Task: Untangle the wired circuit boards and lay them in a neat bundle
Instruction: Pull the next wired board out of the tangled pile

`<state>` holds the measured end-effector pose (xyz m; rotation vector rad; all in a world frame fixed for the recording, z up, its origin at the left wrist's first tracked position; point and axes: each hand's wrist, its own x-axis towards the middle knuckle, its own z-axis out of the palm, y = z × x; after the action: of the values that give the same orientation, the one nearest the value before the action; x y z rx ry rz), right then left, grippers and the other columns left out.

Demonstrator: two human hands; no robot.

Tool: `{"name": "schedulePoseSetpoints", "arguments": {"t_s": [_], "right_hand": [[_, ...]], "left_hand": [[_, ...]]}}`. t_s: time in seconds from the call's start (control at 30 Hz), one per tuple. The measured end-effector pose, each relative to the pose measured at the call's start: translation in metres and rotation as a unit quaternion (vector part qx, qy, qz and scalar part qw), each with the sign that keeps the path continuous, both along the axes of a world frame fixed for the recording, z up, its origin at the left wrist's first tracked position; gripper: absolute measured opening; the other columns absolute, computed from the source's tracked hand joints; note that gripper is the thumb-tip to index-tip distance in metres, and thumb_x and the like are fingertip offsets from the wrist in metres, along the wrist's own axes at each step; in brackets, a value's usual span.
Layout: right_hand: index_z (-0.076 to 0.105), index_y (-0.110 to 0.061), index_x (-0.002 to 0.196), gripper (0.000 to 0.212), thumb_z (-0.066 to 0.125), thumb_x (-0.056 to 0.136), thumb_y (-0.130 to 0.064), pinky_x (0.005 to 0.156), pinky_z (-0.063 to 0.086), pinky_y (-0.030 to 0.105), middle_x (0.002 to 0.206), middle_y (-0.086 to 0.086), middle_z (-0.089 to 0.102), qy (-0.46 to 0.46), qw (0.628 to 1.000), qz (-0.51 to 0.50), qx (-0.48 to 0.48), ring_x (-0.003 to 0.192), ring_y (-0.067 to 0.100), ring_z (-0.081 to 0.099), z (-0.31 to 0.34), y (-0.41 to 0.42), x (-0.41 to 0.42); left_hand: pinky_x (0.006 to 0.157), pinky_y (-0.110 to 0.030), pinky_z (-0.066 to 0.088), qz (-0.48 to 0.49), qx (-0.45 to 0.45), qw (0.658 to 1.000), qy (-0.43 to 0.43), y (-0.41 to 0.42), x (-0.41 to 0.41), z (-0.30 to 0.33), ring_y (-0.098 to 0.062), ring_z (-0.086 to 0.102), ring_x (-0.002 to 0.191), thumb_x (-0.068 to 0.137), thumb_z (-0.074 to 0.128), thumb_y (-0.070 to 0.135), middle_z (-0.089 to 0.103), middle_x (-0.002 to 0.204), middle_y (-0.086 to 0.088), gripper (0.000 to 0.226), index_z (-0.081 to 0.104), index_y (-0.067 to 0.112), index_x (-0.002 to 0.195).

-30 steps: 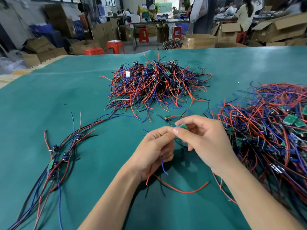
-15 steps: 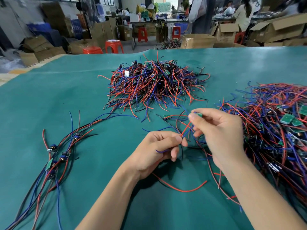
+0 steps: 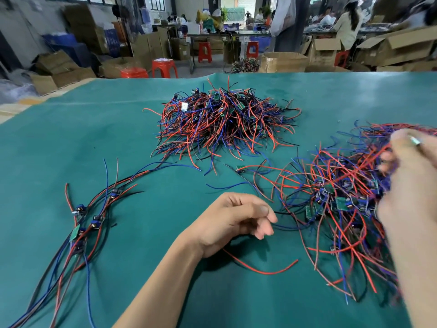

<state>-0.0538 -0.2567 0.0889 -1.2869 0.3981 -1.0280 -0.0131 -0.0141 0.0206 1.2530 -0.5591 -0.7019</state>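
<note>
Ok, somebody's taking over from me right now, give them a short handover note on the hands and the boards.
Right hand: raised over the right-hand tangle, pinching a small board, blurred.
Left hand: loosely curled above the mat, apparently holding nothing.
Done: a few wired boards lie lengthwise in the neat bundle at left.
Left: the right-hand tangle, the far heap, one loose board and a stray red wire.

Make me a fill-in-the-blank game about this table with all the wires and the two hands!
1. The mat covering the table is the colour ____.
2. The neat bundle of wired boards lies on the person's ____ side.
3. The right hand is lifted over the tangled pile and pinches a small ____ in its fingers.
4. The loose wire lying just below the left hand is ____.

Missing words: green; left; board; red
</note>
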Motion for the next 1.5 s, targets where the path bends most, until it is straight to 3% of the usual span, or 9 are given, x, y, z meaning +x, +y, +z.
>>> {"name": "schedulePoseSetpoints", "arguments": {"t_s": [0.23, 0.33, 0.5, 0.67, 0.8, 0.93, 1.03, 1.3, 1.5], "right_hand": [[0.07, -0.016, 0.106, 0.01, 0.066, 0.097, -0.018, 0.046, 0.046, 0.007, 0.086, 0.008, 0.069, 0.299, 0.909, 0.103, -0.27, 0.055, 0.004, 0.063, 0.041, -0.059, -0.018], [0.077, -0.025, 0.092, 0.019, 0.08, 0.08, -0.04, 0.076, 0.061, 0.037, 0.084, 0.011, 0.073, 0.421, 0.784, 0.043, -0.455, 0.075, 0.032, 0.07, 0.055, -0.051, -0.012], [0.078, -0.035, 0.093, 0.013, 0.079, 0.08, -0.036, 0.078, 0.046, 0.028, 0.081, -0.011, 0.072, 0.343, 0.725, 0.134, -0.582, 0.092, 0.024, 0.071, 0.046, 0.035, 0.05], [0.064, -0.021, 0.131, 0.041, 0.07, 0.091, -0.028, 0.106, 0.046, 0.042, 0.136, 0.009, 0.062, 0.421, 0.607, 0.265, -0.62, 0.131, 0.032, 0.053, -0.015, 0.107, 0.12], [0.068, -0.023, 0.094, 0.005, 0.072, 0.092, -0.025, 0.098, 0.051, 0.044, 0.119, 0.01, 0.067, 0.411, 0.659, 0.239, -0.583, 0.116, 0.035, 0.06, -0.034, 0.106, 0.127], [0.077, -0.025, 0.09, 0.012, 0.074, 0.086, -0.013, 0.078, 0.053, 0.022, 0.081, -0.012, 0.074, 0.256, 0.825, 0.234, -0.446, 0.079, 0.01, 0.069, -0.027, 0.097, 0.09], [0.078, -0.023, 0.089, 0.03, 0.07, 0.081, 0.005, 0.079, 0.056, 0.017, 0.091, -0.01, 0.079, 0.141, 0.904, 0.299, -0.271, 0.085, 0.006, 0.074, -0.028, 0.096, 0.049], [0.078, -0.03, 0.088, 0.044, 0.061, 0.066, 0.004, 0.096, 0.056, 0.038, 0.097, -0.012, 0.079, 0.116, 0.923, 0.291, -0.224, 0.101, 0.011, 0.074, -0.057, 0.1, 0.021], [0.074, -0.026, 0.078, 0.024, 0.071, 0.065, -0.006, 0.086, 0.057, 0.026, 0.093, -0.014, 0.078, 0.11, 0.95, 0.227, -0.185, 0.086, 0.006, 0.073, -0.055, 0.097, 0.02]], "left_hand": [[0.066, -0.024, 0.053, 0.048, -0.04, 0.996, 0.067, -0.001, 0.005, -0.002, -0.018, 0.061, 0.066, 0.092, 0.059, 0.013, 0.069, 0.079, -0.011, 0.013, 0.071, 0.008, 0.094], [0.065, -0.024, 0.053, 0.068, -0.033, 0.994, 0.08, -0.002, 0.006, -0.002, -0.017, 0.061, 0.067, 0.096, 0.054, 0.005, 0.069, 0.077, -0.011, 0.016, 0.07, 0.007, 0.093], [0.065, -0.024, 0.054, 0.08, -0.03, 0.992, 0.094, -0.002, 0.006, 0.0, -0.016, 0.061, 0.067, 0.096, 0.051, 0.002, 0.068, 0.077, -0.011, 0.02, 0.07, 0.007, 0.092], [0.064, -0.024, 0.054, 0.099, -0.033, 0.989, 0.106, -0.002, 0.008, 0.0, -0.016, 0.061, 0.065, 0.096, 0.048, 0.0, 0.068, 0.075, -0.012, 0.02, 0.068, 0.003, 0.095], [0.063, -0.025, 0.054, 0.11, -0.033, 0.986, 0.117, -0.001, 0.009, 0.0, -0.017, 0.061, 0.064, 0.097, 0.045, -0.001, 0.067, 0.075, -0.013, 0.022, 0.066, 0.001, 0.095], [0.065, -0.026, 0.056, 0.136, -0.051, 0.978, 0.148, -0.001, 0.01, 0.0, -0.02, 0.063, 0.067, 0.098, 0.047, 0.003, 0.068, 0.081, -0.017, 0.018, 0.064, 0.0, 0.104], [0.065, -0.027, 0.057, 0.166, -0.08, 0.966, 0.183, -0.003, 0.012, 0.002, -0.022, 0.066, 0.069, 0.1, 0.048, 0.015, 0.07, 0.087, -0.019, 0.021, 0.065, 0.003, 0.104], [0.067, -0.026, 0.058, 0.173, -0.09, 0.967, 0.165, -0.003, 0.009, -0.001, -0.019, 0.068, 0.068, 0.096, 0.058, 0.012, 0.068, 0.076, -0.009, 0.009, 0.067, 0.011, 0.099], [0.071, -0.025, 0.058, 0.209, -0.113, 0.963, 0.128, 0.0, 0.011, -0.003, -0.02, 0.072, 0.077, 0.077, 0.071, 0.008, 0.071, 0.082, -0.009, 0.021, 0.067, 0.008, 0.097]]}}
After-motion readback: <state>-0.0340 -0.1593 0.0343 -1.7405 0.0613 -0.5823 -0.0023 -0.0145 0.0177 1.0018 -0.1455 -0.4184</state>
